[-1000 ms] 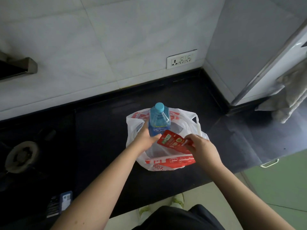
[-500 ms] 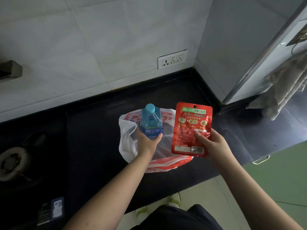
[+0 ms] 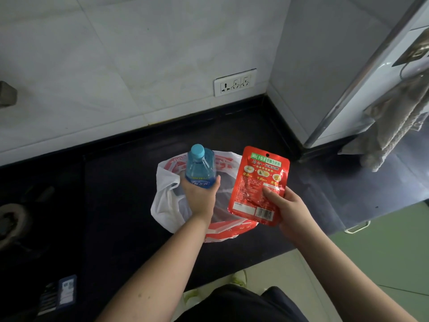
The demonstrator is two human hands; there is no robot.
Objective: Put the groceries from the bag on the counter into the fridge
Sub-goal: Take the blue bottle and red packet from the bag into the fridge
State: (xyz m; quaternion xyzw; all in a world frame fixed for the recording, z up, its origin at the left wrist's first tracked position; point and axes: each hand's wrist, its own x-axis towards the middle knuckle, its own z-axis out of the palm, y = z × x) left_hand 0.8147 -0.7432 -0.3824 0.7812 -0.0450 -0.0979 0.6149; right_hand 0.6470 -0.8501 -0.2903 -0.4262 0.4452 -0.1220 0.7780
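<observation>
A white and red plastic bag [image 3: 167, 205] lies open on the black counter [image 3: 120, 205]. My left hand [image 3: 200, 198] grips a blue plastic bottle [image 3: 200, 168] with a light blue cap, held upright above the bag. My right hand [image 3: 286, 205] holds a red food packet [image 3: 257, 184] upright by its lower right corner, just right of the bottle and above the bag's right side. The white fridge [image 3: 380, 84] stands at the right, its door edge toward me.
A wall socket [image 3: 235, 82] sits above the counter's back edge. A grey towel [image 3: 392, 126] hangs on the fridge side. A stove burner [image 3: 10, 219] is at far left. A small dark box [image 3: 58, 293] lies near the counter's front left. Green cabinet fronts [image 3: 383, 252] are below right.
My right hand lifted the red packet out of the bag and turned it upright. My left hand raised the bottle slightly. The view shifted right toward the fridge.
</observation>
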